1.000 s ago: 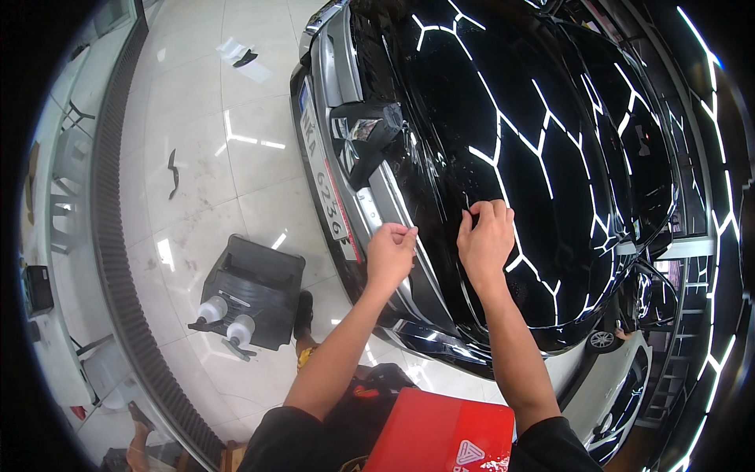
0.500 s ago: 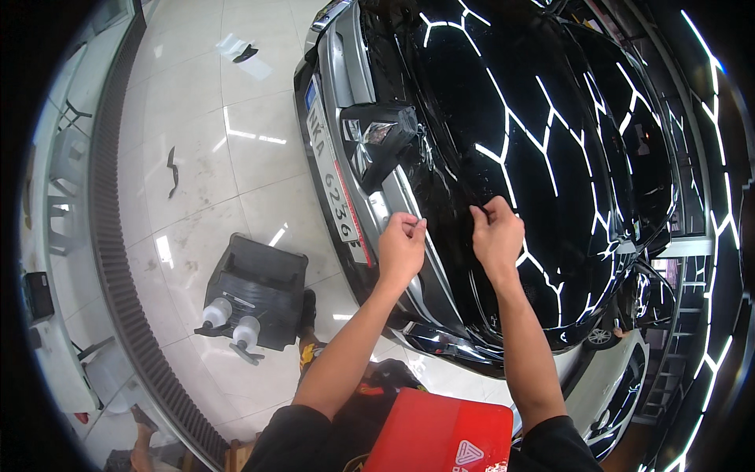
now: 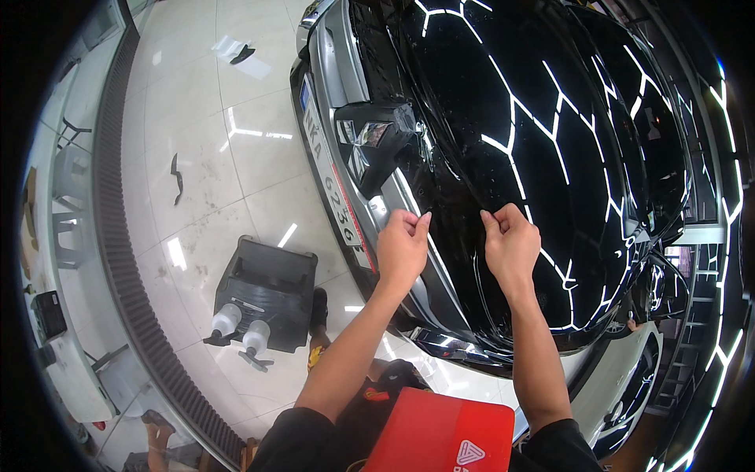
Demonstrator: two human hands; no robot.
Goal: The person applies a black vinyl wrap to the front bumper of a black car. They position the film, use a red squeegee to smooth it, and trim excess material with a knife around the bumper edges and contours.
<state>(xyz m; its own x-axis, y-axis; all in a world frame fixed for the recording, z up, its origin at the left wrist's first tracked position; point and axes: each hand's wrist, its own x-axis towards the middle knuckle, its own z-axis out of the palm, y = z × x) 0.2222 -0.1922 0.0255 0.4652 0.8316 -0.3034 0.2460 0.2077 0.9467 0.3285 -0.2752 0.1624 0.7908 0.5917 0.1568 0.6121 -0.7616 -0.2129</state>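
A glossy black car front stands before me, with its dark hood (image 3: 480, 86), silver grille bars (image 3: 413, 203) and white number plate (image 3: 334, 185). My left hand (image 3: 403, 242) is closed in a pinch just over the grille's upper edge. A short gap to its right, my right hand (image 3: 511, 240) pinches with thumb and fingers at the hood's front edge. Between them lies a shiny black surface with wrinkle-like highlights. Whatever is between the fingertips is too thin and dark to make out. The grille emblem (image 3: 370, 141) lies beyond my left hand.
A black wheeled-stool-like caddy (image 3: 271, 295) holds two spray bottles (image 3: 255, 337) on the floor at left. Dark curved pieces (image 3: 177, 179) lie on the tiles. A flat red panel (image 3: 440, 433) fills the bottom centre. A white car (image 3: 613, 385) stands at right.
My right hand has shifted slightly right, widening the gap between my hands. Both hands stay pinched. The view has shifted a little.
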